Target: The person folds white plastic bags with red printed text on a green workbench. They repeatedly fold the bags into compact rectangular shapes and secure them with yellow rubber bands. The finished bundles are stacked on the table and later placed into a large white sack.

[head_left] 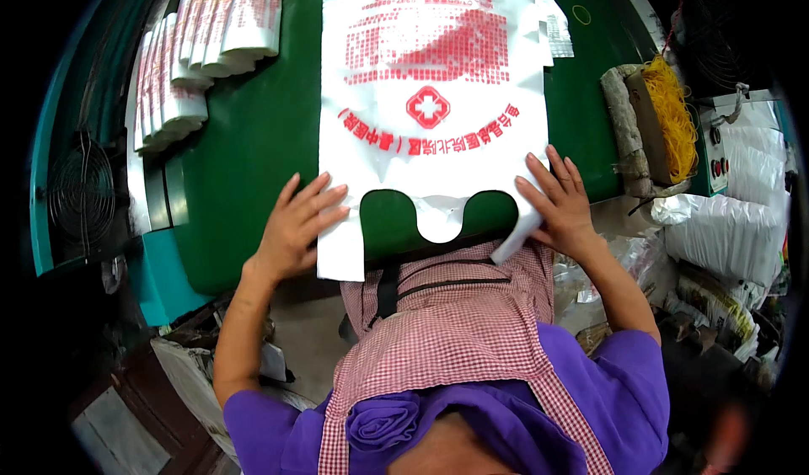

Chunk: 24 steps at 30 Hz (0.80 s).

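Note:
A white plastic T-shirt bag [434, 159] with red print and a red cross emblem lies flat in front of me, its two handles toward my body. I cannot tell whether it is one bag or a stack. My left hand [297, 229] is open at the left handle, its spread fingertips touching the outer edge. On the other side my right hand [563, 210] is open too, fingers stretched along the right handle's outer edge. That handle bends inward and curls at its end. Between the handles a rounded tab [440, 222] hangs over the green table [253, 138].
Rolled bundles of printed white bags [232, 20] lie at the far left. A padded box of yellow rubber bands [670, 121] stands at the right, near a control box [718, 168] and stacked white bags [729, 239]. A loose yellow band [581, 14] lies farther back.

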Each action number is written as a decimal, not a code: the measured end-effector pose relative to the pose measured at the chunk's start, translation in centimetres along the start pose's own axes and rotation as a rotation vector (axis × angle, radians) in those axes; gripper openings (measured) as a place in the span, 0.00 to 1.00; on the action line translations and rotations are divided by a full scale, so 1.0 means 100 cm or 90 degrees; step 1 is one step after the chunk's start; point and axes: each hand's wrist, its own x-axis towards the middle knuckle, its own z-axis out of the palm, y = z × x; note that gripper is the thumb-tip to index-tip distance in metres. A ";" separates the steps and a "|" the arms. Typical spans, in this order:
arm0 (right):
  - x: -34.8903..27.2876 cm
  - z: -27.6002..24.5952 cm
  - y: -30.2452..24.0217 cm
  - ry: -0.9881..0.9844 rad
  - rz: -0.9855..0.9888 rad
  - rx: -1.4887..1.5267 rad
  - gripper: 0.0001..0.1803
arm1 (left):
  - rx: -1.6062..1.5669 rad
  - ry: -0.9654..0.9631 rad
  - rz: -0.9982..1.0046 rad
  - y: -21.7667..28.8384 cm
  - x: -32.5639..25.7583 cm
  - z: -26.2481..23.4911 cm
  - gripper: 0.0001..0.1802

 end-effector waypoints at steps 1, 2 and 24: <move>-0.006 0.000 0.006 0.039 -0.009 0.064 0.35 | -0.018 0.058 0.001 -0.003 0.011 -0.003 0.22; -0.009 0.000 0.009 0.078 -0.019 0.128 0.32 | -0.118 0.075 -0.026 -0.007 0.018 -0.001 0.19; 0.117 0.019 -0.003 0.011 -0.048 -0.084 0.24 | 0.080 0.199 0.044 0.062 0.107 0.039 0.20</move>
